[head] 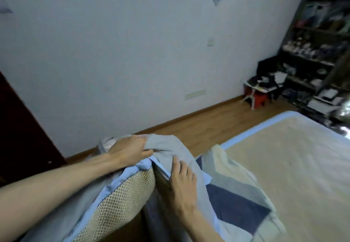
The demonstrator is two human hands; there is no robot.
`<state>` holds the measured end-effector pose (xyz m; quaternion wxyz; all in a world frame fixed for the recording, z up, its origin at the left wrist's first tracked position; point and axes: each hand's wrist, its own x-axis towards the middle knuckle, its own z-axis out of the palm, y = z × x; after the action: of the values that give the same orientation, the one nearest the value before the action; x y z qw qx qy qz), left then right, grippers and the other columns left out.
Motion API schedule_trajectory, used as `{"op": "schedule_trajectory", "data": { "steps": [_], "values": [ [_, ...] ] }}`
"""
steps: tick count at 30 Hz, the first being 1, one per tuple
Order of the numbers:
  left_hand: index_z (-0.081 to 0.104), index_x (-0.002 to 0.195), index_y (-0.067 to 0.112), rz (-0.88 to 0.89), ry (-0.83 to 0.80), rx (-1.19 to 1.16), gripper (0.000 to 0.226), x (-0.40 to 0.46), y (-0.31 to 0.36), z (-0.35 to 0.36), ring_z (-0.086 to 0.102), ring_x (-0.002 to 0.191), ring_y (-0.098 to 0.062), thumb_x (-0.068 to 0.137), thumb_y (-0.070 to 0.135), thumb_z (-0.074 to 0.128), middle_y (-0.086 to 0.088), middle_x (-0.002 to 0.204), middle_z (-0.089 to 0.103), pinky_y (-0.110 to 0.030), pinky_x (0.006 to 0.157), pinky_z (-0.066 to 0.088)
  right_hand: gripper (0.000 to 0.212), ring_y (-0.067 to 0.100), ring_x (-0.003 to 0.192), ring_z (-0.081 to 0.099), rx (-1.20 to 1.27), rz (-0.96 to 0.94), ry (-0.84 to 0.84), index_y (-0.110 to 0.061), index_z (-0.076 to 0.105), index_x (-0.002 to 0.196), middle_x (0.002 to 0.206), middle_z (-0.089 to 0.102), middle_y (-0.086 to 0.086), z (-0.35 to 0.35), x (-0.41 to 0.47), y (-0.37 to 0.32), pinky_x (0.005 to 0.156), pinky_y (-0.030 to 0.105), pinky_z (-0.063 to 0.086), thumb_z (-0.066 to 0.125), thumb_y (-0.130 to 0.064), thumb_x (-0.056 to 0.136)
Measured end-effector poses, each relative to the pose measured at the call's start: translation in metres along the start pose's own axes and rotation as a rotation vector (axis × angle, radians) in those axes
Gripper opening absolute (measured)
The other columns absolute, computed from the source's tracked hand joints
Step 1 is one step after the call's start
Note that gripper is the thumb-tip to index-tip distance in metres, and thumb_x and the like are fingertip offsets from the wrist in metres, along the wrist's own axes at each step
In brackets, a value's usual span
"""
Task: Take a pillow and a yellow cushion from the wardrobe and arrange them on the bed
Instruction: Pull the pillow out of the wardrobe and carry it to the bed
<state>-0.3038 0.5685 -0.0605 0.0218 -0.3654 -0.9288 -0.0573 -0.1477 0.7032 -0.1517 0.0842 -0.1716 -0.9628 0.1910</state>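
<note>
I hold a pillow (pixel 121 198) in front of me at the lower left; it has a woven beige mesh face with a light blue border and a grey back. My left hand (pixel 128 151) grips its top corner, bunching the grey fabric (pixel 168 143). My right hand (pixel 181 183) presses on the same grey fabric just to the right. A second pillow with grey, cream and navy blocks (pixel 233 202) lies at the near corner of the bed (pixel 295 156), which is covered by a beige mat with a pale blue edge. No yellow cushion is in view.
Wooden floor (pixel 204 126) runs between the bed and the white wall (pixel 132 52). A dark wooden door or wardrobe panel (pixel 20 131) stands at the left. Cluttered shelves (pixel 314 48) and a red stool (pixel 259 97) with items fill the far right corner.
</note>
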Motion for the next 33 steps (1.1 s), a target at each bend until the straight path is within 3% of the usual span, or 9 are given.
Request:
{"op": "schedule_trajectory", "data": {
  "steps": [2,5,11,15,19,25,29,31,33],
  "values": [
    [0.055,0.128,0.038,0.111,-0.018,-0.049,0.059,0.022,0.017,0.002,0.066,0.096,-0.021,0.085,0.074,0.037,0.006,0.115,0.071,-0.036,0.078,0.053,0.067,0.034,0.104,0.057,-0.127,0.095,0.056,-0.018,0.041,0.136,0.121,0.057,0.011,-0.02,0.006,0.026,0.087,0.046,0.049,0.074,-0.026,0.078],
    [0.049,0.123,0.049,0.294,-0.072,-0.078,0.074,0.047,0.039,0.01,0.067,0.09,-0.022,0.072,0.096,0.024,0.005,0.103,0.073,-0.038,0.077,0.055,0.04,0.03,0.079,0.057,-0.204,0.194,0.17,-0.018,0.058,0.103,0.093,0.059,0.003,-0.05,-0.004,0.058,0.065,0.04,0.042,0.077,-0.028,0.07],
    [0.056,0.115,0.032,0.608,-0.12,-0.088,0.095,0.057,0.106,0.05,0.069,0.089,-0.033,0.065,0.102,0.015,-0.01,0.096,0.074,-0.037,0.063,0.04,0.04,0.03,0.072,0.054,-0.315,0.415,0.238,-0.023,0.051,0.086,0.078,0.058,-0.001,-0.084,-0.073,0.097,0.059,0.039,0.034,0.073,-0.039,0.057],
    [0.052,0.092,0.03,0.757,-0.218,-0.129,0.082,0.046,0.164,0.07,0.068,0.087,-0.03,0.068,0.1,0.018,-0.009,0.097,0.074,-0.037,0.064,0.039,0.027,0.035,0.072,0.055,-0.287,0.637,0.247,-0.023,0.038,0.077,0.074,0.058,0.001,-0.098,-0.13,0.109,0.056,0.04,0.031,0.061,-0.023,0.063],
    [0.056,0.112,0.022,0.825,-0.275,-0.157,0.08,0.012,0.216,0.085,0.063,0.101,-0.028,0.08,0.088,0.025,-0.006,0.117,0.067,-0.039,0.074,0.044,0.015,0.039,0.076,0.056,-0.167,0.846,0.302,-0.017,0.038,0.078,0.072,0.058,0.003,-0.11,-0.183,0.124,0.058,0.043,0.045,0.046,-0.016,0.066],
    [0.06,0.125,0.016,0.943,-0.132,-0.184,0.074,-0.091,0.247,0.119,0.07,0.098,-0.034,0.095,0.07,0.018,-0.011,0.118,0.069,-0.048,0.084,0.054,0.016,0.029,0.098,0.064,-0.118,1.126,0.286,-0.028,0.048,0.093,0.097,0.069,-0.001,-0.096,-0.263,0.16,0.07,0.038,0.043,0.053,-0.036,0.081],
    [0.02,0.155,0.021,0.957,0.113,-0.109,0.053,-0.132,0.239,0.17,0.059,0.119,-0.042,0.103,0.025,0.024,-0.017,0.149,0.044,-0.064,0.089,0.05,0.031,0.023,0.106,0.063,-0.098,1.191,0.269,-0.032,0.056,0.11,0.11,0.068,-0.006,-0.095,-0.309,0.185,0.077,0.034,0.043,0.05,-0.042,0.081],
    [0.017,0.156,0.025,0.959,-0.093,-0.001,0.083,-0.133,0.253,0.162,0.069,0.097,-0.038,0.087,0.033,0.062,-0.012,0.134,0.061,-0.052,0.074,0.058,0.032,0.028,0.103,0.062,-0.081,1.19,0.262,-0.03,0.053,0.107,0.107,0.067,-0.002,-0.092,-0.33,0.193,0.069,0.034,0.035,0.045,-0.037,0.077],
    [0.042,0.136,0.031,0.85,-0.456,0.017,0.115,-0.129,0.287,0.157,0.068,0.065,-0.036,0.034,0.046,0.091,-0.008,0.103,0.075,-0.043,0.054,0.055,0.03,0.031,0.102,0.061,-0.06,1.182,0.226,-0.03,0.05,0.107,0.107,0.066,-0.001,-0.089,-0.348,0.202,0.067,0.035,0.031,0.045,-0.032,0.077]
  ]
}}
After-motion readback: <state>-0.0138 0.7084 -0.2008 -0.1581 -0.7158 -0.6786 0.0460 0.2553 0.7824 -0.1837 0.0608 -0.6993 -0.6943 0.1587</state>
